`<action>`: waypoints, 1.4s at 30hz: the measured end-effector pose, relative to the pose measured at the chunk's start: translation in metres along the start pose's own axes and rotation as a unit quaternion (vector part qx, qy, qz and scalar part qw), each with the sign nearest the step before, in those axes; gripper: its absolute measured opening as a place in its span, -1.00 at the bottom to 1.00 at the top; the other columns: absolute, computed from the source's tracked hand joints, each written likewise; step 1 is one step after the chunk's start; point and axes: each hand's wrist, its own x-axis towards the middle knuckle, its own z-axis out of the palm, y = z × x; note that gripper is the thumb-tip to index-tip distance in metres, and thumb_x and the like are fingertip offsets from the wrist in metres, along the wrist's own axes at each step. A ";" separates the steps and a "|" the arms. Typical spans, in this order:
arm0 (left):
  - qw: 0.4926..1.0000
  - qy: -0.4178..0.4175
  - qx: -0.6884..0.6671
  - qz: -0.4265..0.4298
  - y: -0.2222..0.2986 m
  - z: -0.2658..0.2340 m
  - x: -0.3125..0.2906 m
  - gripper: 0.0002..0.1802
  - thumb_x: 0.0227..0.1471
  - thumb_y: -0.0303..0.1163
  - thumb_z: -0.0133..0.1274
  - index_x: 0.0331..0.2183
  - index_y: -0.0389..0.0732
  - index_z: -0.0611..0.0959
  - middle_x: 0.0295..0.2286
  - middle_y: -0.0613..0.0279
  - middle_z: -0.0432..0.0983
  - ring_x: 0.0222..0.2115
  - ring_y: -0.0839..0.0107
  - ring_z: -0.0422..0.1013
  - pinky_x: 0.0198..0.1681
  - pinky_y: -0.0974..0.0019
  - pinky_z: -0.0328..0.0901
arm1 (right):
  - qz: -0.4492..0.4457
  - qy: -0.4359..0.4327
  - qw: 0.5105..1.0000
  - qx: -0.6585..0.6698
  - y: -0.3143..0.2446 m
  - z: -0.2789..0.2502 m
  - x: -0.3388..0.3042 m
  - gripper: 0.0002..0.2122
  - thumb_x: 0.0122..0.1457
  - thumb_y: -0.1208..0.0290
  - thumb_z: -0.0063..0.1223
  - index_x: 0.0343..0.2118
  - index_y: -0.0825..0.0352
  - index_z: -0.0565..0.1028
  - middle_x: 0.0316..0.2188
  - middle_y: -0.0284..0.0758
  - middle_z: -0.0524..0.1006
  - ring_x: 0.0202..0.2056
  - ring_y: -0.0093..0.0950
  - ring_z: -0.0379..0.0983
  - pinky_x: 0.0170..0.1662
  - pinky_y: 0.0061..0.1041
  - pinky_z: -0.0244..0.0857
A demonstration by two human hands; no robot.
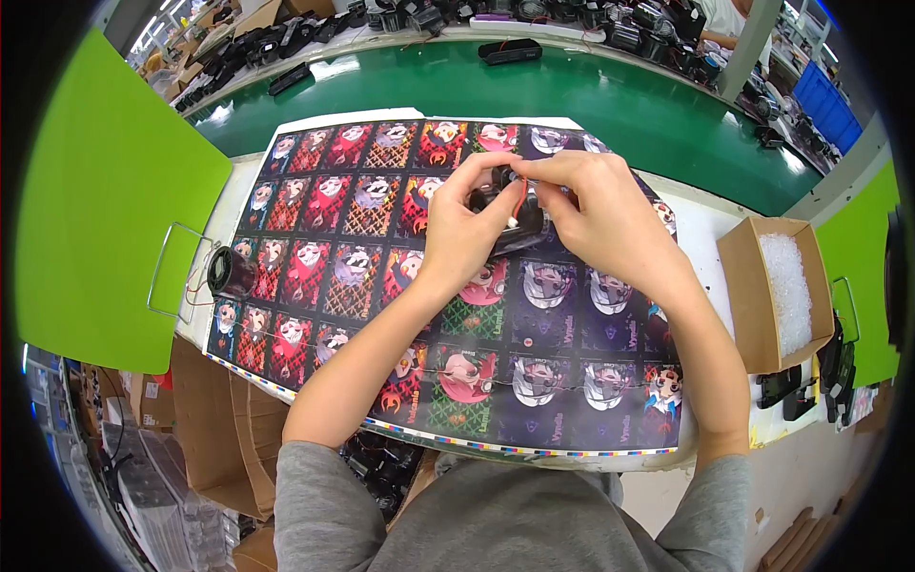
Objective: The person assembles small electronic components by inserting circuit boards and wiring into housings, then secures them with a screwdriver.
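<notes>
A black plastic housing (519, 234) with thin red wires (520, 198) and a small white piece on it is held above the printed sheet, between my two hands. Around its left side curl the fingers and thumb of my left hand (464, 229). From the right, my right hand (605, 212) bends its thumb and forefinger in a pinch at the wires near the top of the housing. Its fingertips meet close to those of my left hand. Fingers cover much of the housing, so its full shape is hidden.
A sheet printed with cartoon cards (353, 238) covers the worktop. A black cylindrical part (232, 273) with wires stands at its left edge. To the right is a cardboard box (753, 296) of clear bits. Green panels flank me; a green conveyor (610, 95) runs beyond, black parts behind it.
</notes>
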 end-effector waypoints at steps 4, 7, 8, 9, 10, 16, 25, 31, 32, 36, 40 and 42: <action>1.000 0.000 -0.024 0.018 -0.009 0.003 0.001 -0.75 -0.05 -0.53 0.04 -0.23 -0.24 0.51 -0.55 0.42 0.43 -0.55 0.74 0.23 -0.52 0.59 0.12 | -0.004 -0.004 0.999 -0.053 0.001 0.002 -0.002 -0.80 -0.09 0.66 -0.11 -0.37 0.50 0.51 -0.50 -0.01 0.49 -0.40 -0.13 0.46 -0.27 -0.27 0.33; 0.999 0.013 -0.022 0.040 -0.010 0.004 0.002 -0.77 -0.04 -0.51 0.05 -0.24 -0.25 0.52 -0.58 0.43 0.41 -0.57 0.74 0.22 -0.54 0.60 0.11 | -0.002 0.007 0.998 -0.066 0.000 0.003 -0.003 -0.79 -0.07 0.68 -0.07 -0.33 0.49 0.51 -0.53 -0.08 0.47 -0.48 -0.17 0.42 -0.38 -0.36 0.29; 0.999 0.009 -0.018 0.035 -0.010 0.003 0.002 -0.77 -0.04 -0.51 0.04 -0.24 -0.25 0.52 -0.58 0.43 0.41 -0.58 0.74 0.22 -0.54 0.60 0.11 | 0.002 0.007 0.997 -0.082 -0.001 0.004 -0.004 -0.80 -0.06 0.67 -0.08 -0.33 0.49 0.51 -0.53 -0.09 0.47 -0.48 -0.17 0.42 -0.38 -0.34 0.29; 0.999 0.006 -0.013 0.030 -0.010 0.003 0.002 -0.77 -0.04 -0.50 0.04 -0.25 -0.25 0.52 -0.58 0.43 0.41 -0.58 0.74 0.22 -0.53 0.60 0.12 | 0.007 0.007 0.995 -0.098 -0.002 0.004 -0.005 -0.80 -0.05 0.66 -0.08 -0.32 0.49 0.50 -0.54 -0.10 0.46 -0.48 -0.16 0.42 -0.39 -0.32 0.29; 0.999 0.006 -0.013 0.030 -0.010 0.003 0.002 -0.77 -0.04 -0.50 0.04 -0.25 -0.25 0.52 -0.58 0.43 0.41 -0.58 0.74 0.22 -0.53 0.60 0.12 | 0.007 0.007 0.995 -0.098 -0.003 0.004 -0.005 -0.80 -0.05 0.66 -0.08 -0.32 0.49 0.50 -0.54 -0.10 0.46 -0.48 -0.16 0.42 -0.39 -0.32 0.29; 0.999 0.015 -0.028 0.009 -0.004 0.001 0.002 -0.79 -0.03 -0.51 0.01 -0.25 -0.25 0.52 -0.56 0.44 0.41 -0.57 0.74 0.22 -0.50 0.60 0.14 | 0.030 -0.016 0.994 -0.105 -0.005 0.005 -0.005 -0.80 -0.02 0.63 -0.08 -0.31 0.47 0.50 -0.53 -0.11 0.45 -0.48 -0.16 0.41 -0.39 -0.30 0.28; 0.999 0.041 -0.024 0.026 -0.002 0.000 -0.001 -0.78 -0.04 -0.56 0.00 -0.25 -0.27 0.51 -0.59 0.48 0.32 -0.56 0.74 0.16 -0.52 0.60 0.09 | -0.002 0.034 0.991 -0.131 -0.006 0.019 -0.008 -0.73 -0.13 0.63 -0.06 -0.28 0.47 0.45 -0.44 -0.12 0.46 -0.48 -0.18 0.46 -0.41 -0.30 0.38; 0.997 0.066 -0.020 0.042 -0.005 0.002 0.001 -0.78 -0.04 -0.55 0.01 -0.25 -0.27 0.53 -0.65 0.51 0.28 -0.62 0.74 0.12 -0.60 0.57 0.06 | 0.000 0.048 0.982 -0.182 -0.011 0.023 -0.009 -0.72 -0.16 0.61 -0.03 -0.28 0.47 0.44 -0.42 -0.14 0.44 -0.48 -0.26 0.48 -0.47 -0.38 0.38; 0.998 0.058 -0.022 0.024 -0.001 0.001 0.002 -0.78 -0.04 -0.54 0.01 -0.25 -0.28 0.54 -0.66 0.50 0.31 -0.64 0.74 0.14 -0.62 0.56 0.07 | -0.022 0.061 0.979 -0.194 -0.010 0.024 -0.009 -0.73 -0.16 0.61 -0.03 -0.30 0.46 0.44 -0.42 -0.15 0.44 -0.49 -0.27 0.48 -0.48 -0.39 0.38; 0.998 0.046 0.034 0.030 -0.001 -0.004 0.004 -0.75 -0.06 -0.47 0.02 -0.25 -0.31 0.58 -0.66 0.39 0.44 -0.67 0.73 0.21 -0.64 0.53 0.13 | -0.049 0.054 0.974 -0.215 -0.003 0.021 -0.008 -0.76 -0.16 0.59 -0.01 -0.33 0.45 0.44 -0.44 -0.17 0.44 -0.50 -0.28 0.48 -0.50 -0.41 0.37; 0.987 0.029 0.156 0.039 -0.004 -0.008 0.005 -0.70 -0.13 -0.41 0.05 -0.27 -0.28 0.60 -0.62 0.13 0.52 -0.71 0.68 0.26 -0.64 0.48 0.18 | -0.055 -0.001 0.974 -0.220 0.008 0.014 -0.006 -0.78 -0.16 0.59 -0.01 -0.36 0.44 0.44 -0.45 -0.19 0.44 -0.50 -0.29 0.48 -0.51 -0.41 0.36; 0.983 0.025 0.176 0.044 0.000 -0.010 0.006 -0.70 -0.13 -0.40 0.05 -0.27 -0.28 0.60 -0.62 0.10 0.52 -0.73 0.65 0.27 -0.64 0.47 0.18 | -0.081 -0.008 0.971 -0.225 0.011 0.013 -0.006 -0.80 -0.17 0.58 -0.01 -0.38 0.42 0.44 -0.48 -0.23 0.43 -0.49 -0.31 0.48 -0.52 -0.41 0.35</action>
